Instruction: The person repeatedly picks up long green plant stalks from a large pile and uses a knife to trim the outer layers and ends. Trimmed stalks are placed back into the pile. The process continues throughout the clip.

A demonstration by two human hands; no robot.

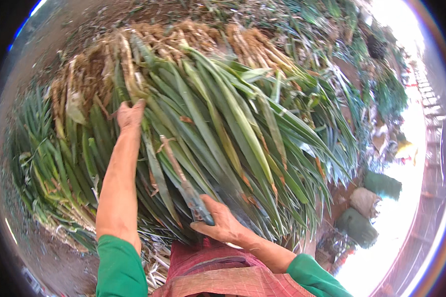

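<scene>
A broad pile of long green leafy stalks, perhaps leeks or large scallions (223, 122), lies before me, with brown, dry root ends (182, 37) at its far side. My left hand (131, 114) is closed around a stalk (128, 70) near its pale lower part, at the left of the pile. In my right hand (219, 219) is a tool with a dark bluish handle and a long narrow brownish blade (176, 163), probably a knife. It points up and to the left over the leaves, near my lap.
More green stalks (41, 163) lie at the left, and loose leaves (312, 22) cover the soil at the top right. Filled sacks (356, 226) stand at the right. Reddish checked cloth (215, 260) covers my lap, close to the pile.
</scene>
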